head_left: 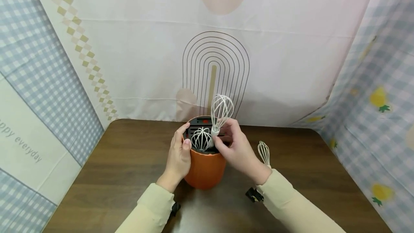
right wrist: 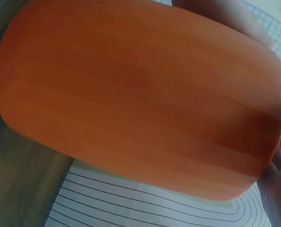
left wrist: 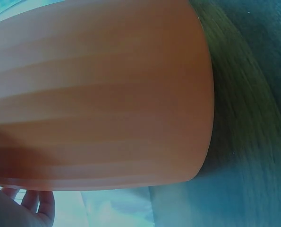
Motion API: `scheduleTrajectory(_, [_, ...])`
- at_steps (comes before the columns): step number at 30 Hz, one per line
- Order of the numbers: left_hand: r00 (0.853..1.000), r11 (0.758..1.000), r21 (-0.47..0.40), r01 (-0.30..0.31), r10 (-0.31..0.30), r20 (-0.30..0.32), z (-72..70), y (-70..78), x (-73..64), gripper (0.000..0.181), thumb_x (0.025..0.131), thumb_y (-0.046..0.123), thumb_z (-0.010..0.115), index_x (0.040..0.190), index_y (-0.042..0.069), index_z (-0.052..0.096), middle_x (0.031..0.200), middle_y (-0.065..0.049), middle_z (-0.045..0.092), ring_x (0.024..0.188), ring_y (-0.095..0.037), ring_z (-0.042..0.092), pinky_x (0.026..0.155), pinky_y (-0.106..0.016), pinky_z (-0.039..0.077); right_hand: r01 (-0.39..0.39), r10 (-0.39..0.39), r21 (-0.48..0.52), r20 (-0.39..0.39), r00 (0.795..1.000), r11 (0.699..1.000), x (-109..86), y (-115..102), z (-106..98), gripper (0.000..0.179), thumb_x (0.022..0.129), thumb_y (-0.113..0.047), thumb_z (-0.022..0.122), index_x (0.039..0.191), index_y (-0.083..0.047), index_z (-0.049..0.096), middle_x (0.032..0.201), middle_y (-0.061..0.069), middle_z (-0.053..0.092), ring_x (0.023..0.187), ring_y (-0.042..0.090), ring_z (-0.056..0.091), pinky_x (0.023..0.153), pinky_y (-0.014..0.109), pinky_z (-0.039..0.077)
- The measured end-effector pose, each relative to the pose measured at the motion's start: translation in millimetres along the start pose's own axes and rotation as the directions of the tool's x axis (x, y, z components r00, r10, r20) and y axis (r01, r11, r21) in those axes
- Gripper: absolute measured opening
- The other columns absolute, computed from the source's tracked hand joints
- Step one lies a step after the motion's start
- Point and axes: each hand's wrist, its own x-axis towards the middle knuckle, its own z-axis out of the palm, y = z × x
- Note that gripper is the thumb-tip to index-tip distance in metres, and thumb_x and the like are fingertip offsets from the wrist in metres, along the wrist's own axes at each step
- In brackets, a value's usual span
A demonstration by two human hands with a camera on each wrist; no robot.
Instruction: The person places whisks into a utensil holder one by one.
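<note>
An orange utensil holder (head_left: 204,170) with a dark slotted insert stands upright on the table. My left hand (head_left: 179,154) grips its left side near the rim, thumb toward the front and fingers around the far side. A whisk (head_left: 221,110) with white wires points up above the holder; my right hand (head_left: 237,146) pinches its white handle between thumb and fingers. The handle's lower end reaches into the holder and is hidden. Another whisk (head_left: 201,138) sits in the holder with its wire head up. Both wrist views are mostly filled by the holder's orange wall (left wrist: 107,94).
A third whisk (head_left: 263,152) with a cream wire head lies on the wooden table (head_left: 129,161), partly hidden behind my right wrist. A printed cloth (head_left: 142,56) hangs behind the table's back edge, and checked cloths hang at both sides.
</note>
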Motion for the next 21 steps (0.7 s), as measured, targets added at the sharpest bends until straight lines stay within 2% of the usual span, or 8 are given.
scheduleTrajectory(4, [1.0, 1.0, -0.002, -0.015, 0.015, -0.016, 1.4, 0.8, 0.3, 0.067, 0.098, 0.064, 0.021, 0.145, 0.02, 0.04, 0.139, -0.004, 0.047, 0.107, -0.025, 0.046, 0.088, -0.048, 0.039, 0.003, -0.001, -0.031, 0.068, 0.998, 1.0, 1.1, 0.3, -1.6, 0.044, 0.082, 0.017, 0.062, 0.117, 0.009, 0.037, 0.098, 0.019, 0.058, 0.09, 0.031, 0.062, 0.078, 0.04, 0.054])
scheduleTrajectory(8, [0.999, 1.0, 0.0, -0.02, 0.02, -0.027, 2.7, -0.2, -1.1, 0.067, 0.099, 0.064, 0.021, 0.144, 0.02, 0.041, 0.14, -0.005, 0.047, 0.11, -0.026, 0.046, 0.09, -0.05, 0.039, -0.029, 0.036, -0.055, 0.115, 0.993, 0.998, 2.2, -1.1, -3.7, 0.051, 0.082, 0.016, 0.063, 0.124, 0.008, 0.035, 0.102, 0.019, 0.058, 0.095, 0.031, 0.062, 0.079, 0.042, 0.053])
scheduleTrajectory(12, [1.0, 1.0, 0.003, -0.02, 0.02, -0.021, 3.4, -1.9, -1.4, 0.066, 0.099, 0.063, 0.021, 0.145, 0.02, 0.041, 0.142, -0.004, 0.046, 0.115, -0.026, 0.046, 0.092, -0.05, 0.039, -0.04, 0.046, -0.049, 0.13, 0.99, 0.998, 2.6, -1.7, -5.2, 0.059, 0.082, 0.015, 0.063, 0.132, 0.008, 0.032, 0.104, 0.02, 0.058, 0.097, 0.03, 0.062, 0.08, 0.041, 0.053])
scheduleTrajectory(15, [0.999, 1.0, 0.002, -0.022, 0.022, -0.023, 2.9, -2.2, -0.9, 0.064, 0.1, 0.061, 0.021, 0.145, 0.019, 0.041, 0.139, -0.004, 0.047, 0.111, -0.026, 0.046, 0.09, -0.049, 0.038, -0.052, 0.057, -0.042, 0.133, 0.989, 0.998, 2.6, -1.6, -5.9, 0.063, 0.082, 0.014, 0.064, 0.134, 0.007, 0.029, 0.107, 0.022, 0.056, 0.097, 0.031, 0.062, 0.08, 0.039, 0.053])
scheduleTrajectory(21, [0.999, 1.0, 0.004, -0.03, 0.03, -0.022, 1.7, -1.5, 0.2, 0.064, 0.1, 0.061, 0.022, 0.145, 0.019, 0.04, 0.139, -0.004, 0.047, 0.11, -0.026, 0.046, 0.09, -0.049, 0.038, -0.085, 0.087, -0.019, 0.154, 0.984, 0.996, 0.3, -0.7, -8.1, 0.082, 0.08, 0.012, 0.069, 0.145, 0.001, 0.021, 0.115, 0.027, 0.052, 0.097, 0.038, 0.062, 0.08, 0.041, 0.052])
